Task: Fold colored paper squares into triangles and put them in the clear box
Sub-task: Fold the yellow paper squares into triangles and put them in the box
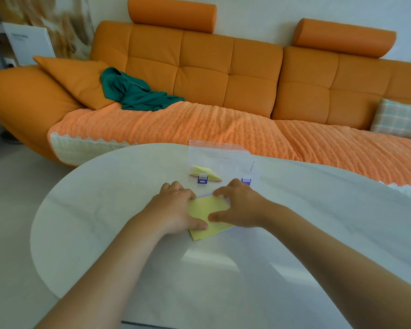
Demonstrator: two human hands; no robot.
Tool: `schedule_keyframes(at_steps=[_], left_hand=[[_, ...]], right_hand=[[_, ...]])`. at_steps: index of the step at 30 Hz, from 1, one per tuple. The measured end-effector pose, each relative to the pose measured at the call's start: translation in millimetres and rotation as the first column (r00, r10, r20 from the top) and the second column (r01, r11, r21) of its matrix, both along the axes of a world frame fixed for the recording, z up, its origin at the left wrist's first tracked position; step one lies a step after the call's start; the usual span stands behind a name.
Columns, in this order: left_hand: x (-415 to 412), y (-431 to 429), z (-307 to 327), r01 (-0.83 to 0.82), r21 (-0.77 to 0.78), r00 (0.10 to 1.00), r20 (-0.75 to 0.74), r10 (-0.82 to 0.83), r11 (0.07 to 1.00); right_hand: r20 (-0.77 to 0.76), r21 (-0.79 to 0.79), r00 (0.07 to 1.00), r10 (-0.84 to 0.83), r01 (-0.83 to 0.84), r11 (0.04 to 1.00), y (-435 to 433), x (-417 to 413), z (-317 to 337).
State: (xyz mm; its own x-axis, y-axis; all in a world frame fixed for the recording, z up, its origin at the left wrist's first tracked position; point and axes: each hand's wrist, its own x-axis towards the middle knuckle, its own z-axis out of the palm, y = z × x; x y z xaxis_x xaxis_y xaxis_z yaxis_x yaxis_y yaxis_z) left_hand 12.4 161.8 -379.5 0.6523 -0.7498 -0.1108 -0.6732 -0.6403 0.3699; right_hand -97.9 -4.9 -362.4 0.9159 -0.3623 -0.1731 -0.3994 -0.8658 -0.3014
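A yellow paper square lies on the white table, on top of a stack whose purple sheet shows at the edges. My left hand covers the paper's left side, thumb pressing its near part. My right hand holds the right side, its thumb and fingers curled over the paper's edges. Behind them stands the clear box with purple latches, holding folded yellow and pink triangles.
An orange sofa runs behind the table, with a green cloth and cushions on it. The table's curved edge falls away to the left and toward the sofa. A white cabinet stands at far left.
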Motion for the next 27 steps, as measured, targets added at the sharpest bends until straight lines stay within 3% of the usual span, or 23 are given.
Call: schedule_keyframes(at_steps=[5,8,11,14,16,18,21,25,27], left_hand=[[4.6,3.2,-0.4,-0.060,-0.250,0.994,-0.098,0.036,0.966],[6.6,3.2,0.4,-0.126,-0.375,0.986,-0.147,0.075,0.919],[8.5,2.6,3.6,-0.125,-0.375,0.992,-0.049,0.115,0.918],[10.0,0.6,4.4,-0.095,-0.380,0.985,0.099,0.143,0.920],[9.0,-0.5,6.7,-0.056,-0.429,0.987,0.113,0.115,0.902],[5.8,-2.0,10.8,-0.029,-0.519,0.997,0.042,0.059,0.854],[-5.3,-9.2,15.9,-0.105,-0.615,0.984,-0.178,-0.009,0.781],[-24.7,-27.8,18.4,-0.274,-0.630,0.896,-0.443,-0.046,0.726],[-33.3,-37.3,18.8,-0.365,-0.607,0.834,-0.551,-0.043,0.706]], right_hand=[[0.060,0.133,0.998,-0.034,0.026,0.991,-2.6,4.0,-2.3],[0.146,0.301,0.982,-0.119,0.070,0.951,-7.0,6.3,-8.7],[0.232,0.418,0.950,-0.208,0.096,0.903,-11.7,8.0,-16.9],[0.283,0.431,0.930,-0.236,0.097,0.897,-15.9,6.8,-21.0],[0.291,0.433,0.927,-0.238,0.095,0.897,-16.8,3.4,-19.5],[0.323,0.407,0.916,-0.239,0.093,0.909,-18.4,-2.8,-15.8],[0.403,0.437,0.876,-0.264,0.069,0.897,-23.7,-18.8,-9.2],[0.494,0.456,0.831,-0.254,0.000,0.890,-31.2,-55.0,0.4],[0.552,0.330,0.820,-0.153,-0.046,0.943,-35.1,-75.5,3.0]])
